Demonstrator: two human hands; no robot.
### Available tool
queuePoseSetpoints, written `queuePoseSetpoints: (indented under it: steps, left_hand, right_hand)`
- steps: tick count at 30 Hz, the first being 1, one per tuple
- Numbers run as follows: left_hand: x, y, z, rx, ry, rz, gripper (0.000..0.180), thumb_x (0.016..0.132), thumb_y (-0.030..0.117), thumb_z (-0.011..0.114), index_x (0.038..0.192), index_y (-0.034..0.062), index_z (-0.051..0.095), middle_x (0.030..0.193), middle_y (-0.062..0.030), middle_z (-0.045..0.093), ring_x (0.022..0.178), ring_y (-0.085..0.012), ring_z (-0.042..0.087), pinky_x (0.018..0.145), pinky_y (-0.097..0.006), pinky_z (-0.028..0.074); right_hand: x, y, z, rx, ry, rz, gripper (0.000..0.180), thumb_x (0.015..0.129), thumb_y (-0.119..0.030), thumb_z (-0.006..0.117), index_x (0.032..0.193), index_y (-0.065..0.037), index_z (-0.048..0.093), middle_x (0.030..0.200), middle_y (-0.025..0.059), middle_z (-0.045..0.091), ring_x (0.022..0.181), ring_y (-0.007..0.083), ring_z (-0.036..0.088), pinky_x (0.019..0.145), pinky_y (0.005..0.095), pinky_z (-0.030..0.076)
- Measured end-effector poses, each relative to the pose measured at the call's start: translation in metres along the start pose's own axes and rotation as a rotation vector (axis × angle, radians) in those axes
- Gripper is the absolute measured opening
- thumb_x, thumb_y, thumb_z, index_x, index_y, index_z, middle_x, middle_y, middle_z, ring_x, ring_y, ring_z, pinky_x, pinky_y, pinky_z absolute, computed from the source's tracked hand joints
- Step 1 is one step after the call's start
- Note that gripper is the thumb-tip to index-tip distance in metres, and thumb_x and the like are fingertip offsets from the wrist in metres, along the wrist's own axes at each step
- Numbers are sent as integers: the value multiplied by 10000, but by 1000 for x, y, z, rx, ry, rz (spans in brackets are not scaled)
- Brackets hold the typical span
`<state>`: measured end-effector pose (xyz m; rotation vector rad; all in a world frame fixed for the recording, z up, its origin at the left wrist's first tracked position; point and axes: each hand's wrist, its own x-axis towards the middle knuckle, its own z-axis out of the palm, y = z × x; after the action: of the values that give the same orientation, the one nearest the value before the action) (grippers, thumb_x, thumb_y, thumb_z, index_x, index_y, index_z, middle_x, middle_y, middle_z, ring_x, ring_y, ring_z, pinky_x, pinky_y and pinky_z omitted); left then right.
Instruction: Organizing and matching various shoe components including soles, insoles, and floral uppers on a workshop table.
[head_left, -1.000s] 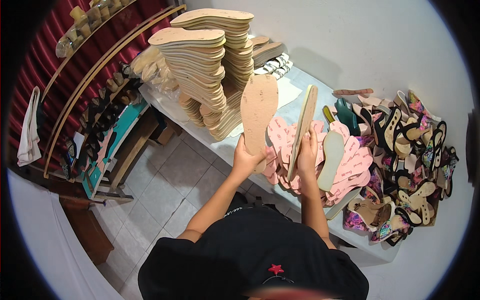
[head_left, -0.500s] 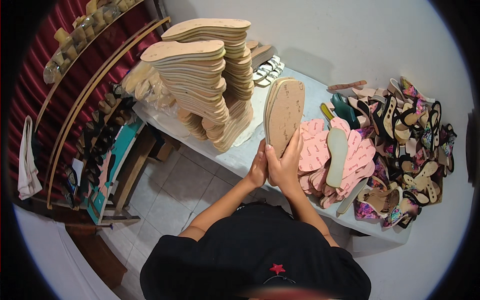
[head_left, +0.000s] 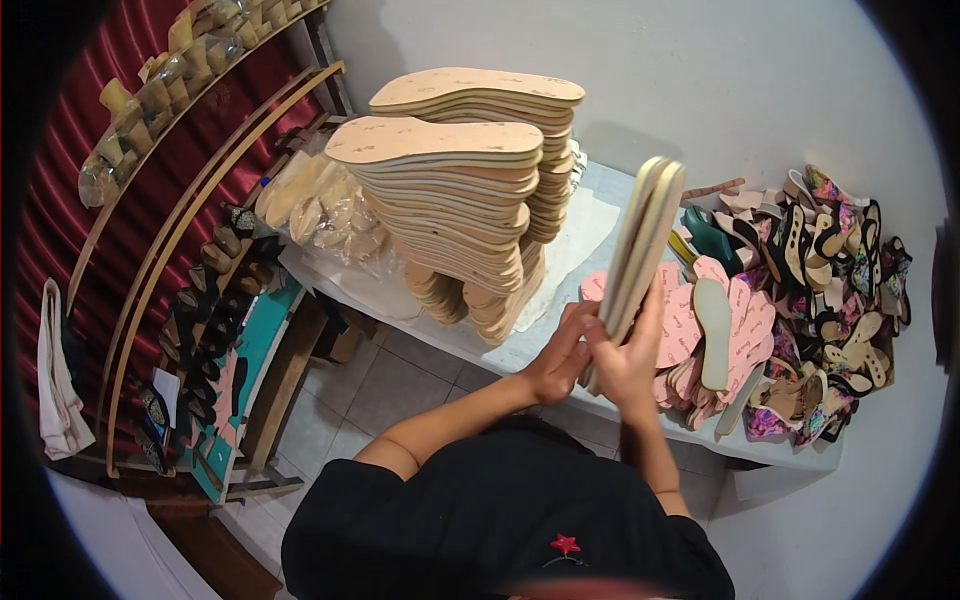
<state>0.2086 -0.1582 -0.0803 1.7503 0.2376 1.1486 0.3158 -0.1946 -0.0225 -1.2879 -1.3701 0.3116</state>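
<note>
Between my two hands stands a small bundle of tan insoles (head_left: 640, 240), held upright with its layered edges facing up toward me. My left hand (head_left: 562, 357) grips the lower end from the left, and my right hand (head_left: 630, 368) wraps it from the right, thumb toward the left hand. Just right of the bundle lies a heap of pink printed insole covers (head_left: 743, 325), with a pale sole-shaped piece (head_left: 713, 335) on top. To the left rise tall stacks of tan insoles, a nearer stack (head_left: 440, 160) and a farther stack (head_left: 480, 92).
Sandals and floral uppers (head_left: 830, 300) are piled at the table's right end. Plastic-bagged pieces (head_left: 335, 205) lie left of the stacks on the white table (head_left: 600, 205). Shelves with shoes (head_left: 205, 310) and bagged heels (head_left: 160, 100) stand farther left, before a red curtain (head_left: 60, 190).
The insole bundle has turned from showing its flat, marked face to showing its edges. My hands have shifted their hold on it. The whole view has shifted somewhat.
</note>
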Motion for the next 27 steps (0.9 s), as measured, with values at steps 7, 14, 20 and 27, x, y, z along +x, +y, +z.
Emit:
queuePoseSetpoints:
  steps: [7, 14, 20, 27]
  left_hand:
    - [22, 86, -101, 729, 267, 136, 589, 773, 376, 581, 1243, 55, 426, 1196, -140, 333, 1102, -280, 290, 904, -374, 277]
    - [28, 75, -237, 710, 857, 193, 488, 856, 295, 499, 1260, 57, 366, 1244, -138, 360, 1178, -241, 302, 970, -371, 256]
    - [41, 56, -271, 331, 800, 134, 569, 912, 484, 252, 1317, 88, 314, 1327, -101, 371, 1222, -217, 327, 993, -368, 235]
    - [53, 48, -277, 202, 742, 129, 555, 942, 435, 221, 1286, 15, 339, 1259, -147, 427, 1174, -223, 400, 991, -341, 286]
  right_hand:
    - [101, -92, -7, -242, -429, -450, 811, 639, -195, 673, 1291, 82, 279, 1090, 212, 451, 1022, 336, 467, 894, 353, 371]
    - [197, -140, 75, -555, -846, -509, 643, 597, -215, 691, 1136, 36, 447, 1002, 181, 512, 934, 289, 498, 826, 310, 397]
    - [213, -128, 117, -584, -1016, -438, 377, 589, -219, 695, 726, -16, 410, 692, 90, 475, 665, 224, 453, 634, 364, 387]
    - [215, -109, 126, -551, -907, -479, 525, 591, -233, 714, 1011, -11, 490, 784, 104, 528, 758, 238, 512, 707, 339, 422]
